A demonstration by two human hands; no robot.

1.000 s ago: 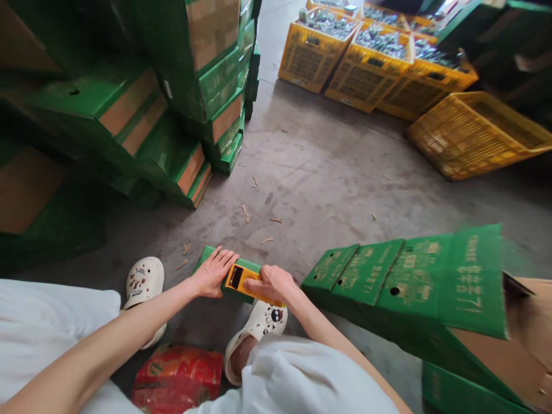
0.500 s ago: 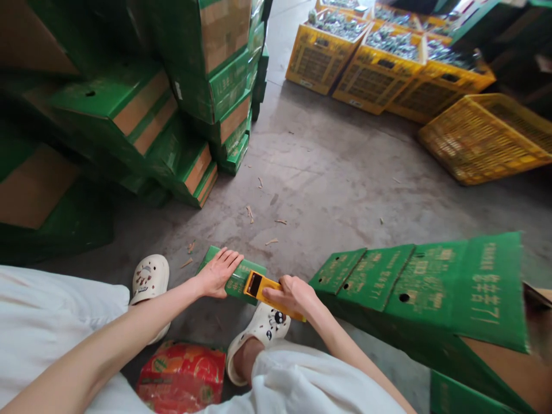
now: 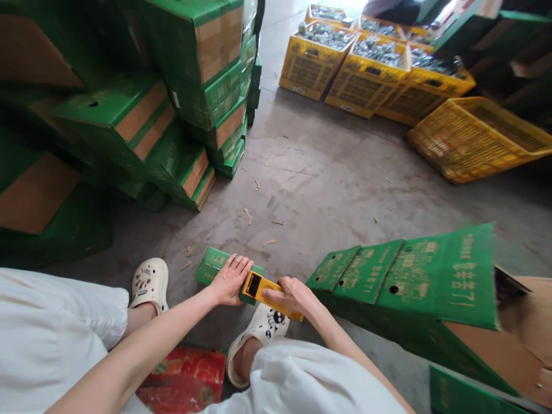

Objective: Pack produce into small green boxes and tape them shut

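Note:
Between my feet stands a small green carton (image 3: 210,266) with pale printing on its top. My left hand (image 3: 233,280) lies flat across its top, fingers stretched out, close to the head of a yellow hand tool (image 3: 264,286). That tool is long, with a dark slot in its head, and my right hand (image 3: 290,296) is wrapped round its body. The head rests at the carton's right end. What is under the head is hidden.
Stacked green cartons (image 3: 207,75) stand at left; a row of green cartons (image 3: 431,270) lies at right. Yellow crates (image 3: 366,86) hold greyish contents at the back, near a tilted yellow crate (image 3: 470,144). A red carton (image 3: 190,376) lies by my feet. Brown scraps (image 3: 269,242) litter the floor.
My left hand has slid right along the carton top, closer to the yellow tool's head. My right hand keeps its grip, almost unmoved. The view has shifted slightly.

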